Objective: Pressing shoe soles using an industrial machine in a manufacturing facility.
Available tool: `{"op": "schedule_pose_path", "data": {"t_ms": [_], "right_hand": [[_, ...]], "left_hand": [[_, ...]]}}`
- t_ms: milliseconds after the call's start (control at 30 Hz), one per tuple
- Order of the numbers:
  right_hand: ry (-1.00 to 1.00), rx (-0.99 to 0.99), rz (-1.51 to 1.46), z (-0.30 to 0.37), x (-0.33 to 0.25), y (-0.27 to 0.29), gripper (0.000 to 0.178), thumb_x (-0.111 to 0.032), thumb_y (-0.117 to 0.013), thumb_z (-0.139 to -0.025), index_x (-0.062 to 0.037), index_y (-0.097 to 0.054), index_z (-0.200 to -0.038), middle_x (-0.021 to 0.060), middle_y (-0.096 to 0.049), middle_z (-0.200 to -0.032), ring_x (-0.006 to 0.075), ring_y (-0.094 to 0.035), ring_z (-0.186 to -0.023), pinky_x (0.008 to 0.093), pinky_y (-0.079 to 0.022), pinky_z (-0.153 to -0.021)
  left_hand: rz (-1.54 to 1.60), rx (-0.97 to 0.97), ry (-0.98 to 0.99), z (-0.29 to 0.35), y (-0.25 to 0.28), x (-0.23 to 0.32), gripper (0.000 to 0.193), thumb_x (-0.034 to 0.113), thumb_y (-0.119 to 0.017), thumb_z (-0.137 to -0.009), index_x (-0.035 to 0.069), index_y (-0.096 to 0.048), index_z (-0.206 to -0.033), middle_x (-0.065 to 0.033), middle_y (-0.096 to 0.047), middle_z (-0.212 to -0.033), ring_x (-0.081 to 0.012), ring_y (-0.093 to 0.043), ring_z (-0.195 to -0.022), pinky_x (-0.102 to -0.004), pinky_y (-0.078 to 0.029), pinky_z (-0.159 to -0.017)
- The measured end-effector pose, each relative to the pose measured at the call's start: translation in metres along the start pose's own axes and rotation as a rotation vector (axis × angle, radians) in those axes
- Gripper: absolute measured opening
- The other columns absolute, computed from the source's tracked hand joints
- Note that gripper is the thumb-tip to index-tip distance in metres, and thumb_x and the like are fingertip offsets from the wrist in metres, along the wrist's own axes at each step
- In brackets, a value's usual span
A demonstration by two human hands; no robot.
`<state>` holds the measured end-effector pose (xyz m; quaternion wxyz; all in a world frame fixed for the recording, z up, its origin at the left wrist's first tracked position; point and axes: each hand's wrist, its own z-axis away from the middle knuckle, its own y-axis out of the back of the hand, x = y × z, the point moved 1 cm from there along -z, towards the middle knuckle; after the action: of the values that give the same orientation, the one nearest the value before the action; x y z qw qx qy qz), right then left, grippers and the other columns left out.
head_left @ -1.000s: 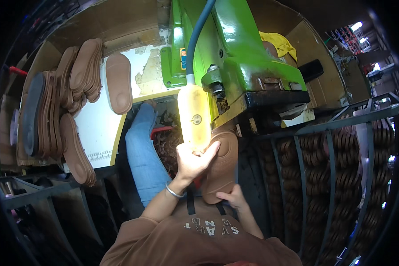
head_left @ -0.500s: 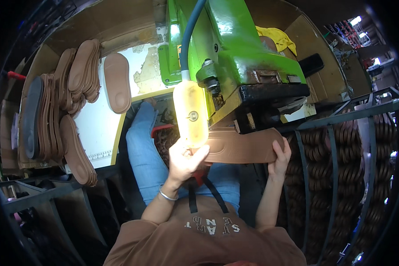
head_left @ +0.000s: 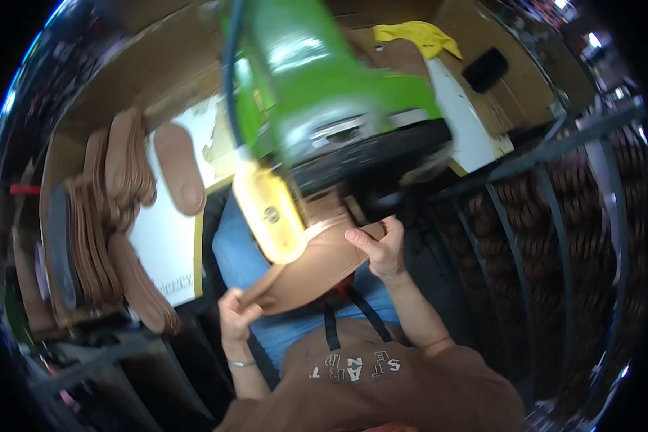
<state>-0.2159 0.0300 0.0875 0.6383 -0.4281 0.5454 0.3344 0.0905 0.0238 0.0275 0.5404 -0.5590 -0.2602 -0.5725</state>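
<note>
Both my hands hold a brown shoe sole (head_left: 317, 277) over my lap, under the head of a green machine (head_left: 338, 101). My left hand (head_left: 239, 315) pinches its left end, low and away from the machine. At the other end my right hand (head_left: 383, 248) grips the edge, thumb on top, close beneath the machine's black lower part (head_left: 371, 155). The sole looks bent or tilted, sloping down to the left. A glowing yellow lamp (head_left: 270, 216) on a blue cable hangs in front of it and hides part of its far edge.
Stacked brown soles (head_left: 93, 237) stand on the left, with a dark grey one (head_left: 65, 248) at their outer side. A single sole (head_left: 180, 169) lies on the white board (head_left: 162, 248). Metal racks (head_left: 511, 237) of soles line the right; a yellow cloth (head_left: 417, 37) lies behind the machine.
My left hand has moved down and left with its end of the sole; my right hand has shifted left. The sole has swung from level to slanted. The whole view has tilted.
</note>
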Motion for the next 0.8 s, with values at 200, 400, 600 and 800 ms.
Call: {"op": "schedule_pose_path", "data": {"t_ms": [200, 400, 600, 800], "right_hand": [[0.157, 0.273, -0.002, 0.061, 0.041, -0.007, 0.059, -0.010, -0.060, -0.084, 0.0030, -0.028, -0.132, 0.0135, -0.044, -0.125, 0.0203, -0.043, -0.116, 0.0341, -0.033, -0.100], [0.335, 0.338, 0.192, -0.031, -0.025, 0.083, 0.051, -0.011, -0.060, -0.086, 0.0049, -0.037, -0.129, 0.0147, -0.054, -0.118, 0.0208, -0.053, -0.107, 0.0323, -0.042, -0.092], [0.449, 0.313, 0.643, -0.216, -0.087, 0.142, 0.038, -0.022, -0.066, -0.078, 0.0023, -0.059, -0.107, 0.0181, -0.067, -0.095, 0.0260, -0.065, -0.084, 0.0341, -0.049, -0.077], [0.421, 0.135, 0.549, -0.234, -0.048, 0.125, 0.032, -0.016, -0.063, -0.085, 0.0043, -0.059, -0.109, 0.0130, -0.066, -0.098, 0.0189, -0.063, -0.089, 0.0303, -0.050, -0.077]], "left_hand": [[0.088, -0.105, 0.086, -0.027, -0.122, -0.045, 0.028, -0.002, -0.071, -0.077, -0.003, -0.055, -0.100, -0.0128, -0.063, -0.102, -0.0144, -0.062, -0.088, -0.0292, -0.051, -0.081], [0.236, -0.317, 0.102, -0.059, -0.196, -0.012, 0.024, 0.014, -0.057, -0.091, -0.004, -0.054, -0.108, -0.0161, -0.065, -0.093, -0.0220, -0.066, -0.081, -0.0337, -0.056, -0.071], [-0.049, -0.071, -0.039, -0.077, -0.139, -0.009, 0.018, 0.010, -0.057, -0.090, -0.004, -0.058, -0.102, -0.0165, -0.066, -0.085, -0.0213, -0.066, -0.071, -0.0327, -0.057, -0.064], [-0.405, 0.555, -0.502, -0.113, 0.019, 0.043, 0.015, 0.007, -0.060, -0.088, -0.003, -0.061, -0.099, -0.0084, -0.066, -0.079, -0.0132, -0.062, -0.069, -0.0260, -0.050, -0.062]]}}
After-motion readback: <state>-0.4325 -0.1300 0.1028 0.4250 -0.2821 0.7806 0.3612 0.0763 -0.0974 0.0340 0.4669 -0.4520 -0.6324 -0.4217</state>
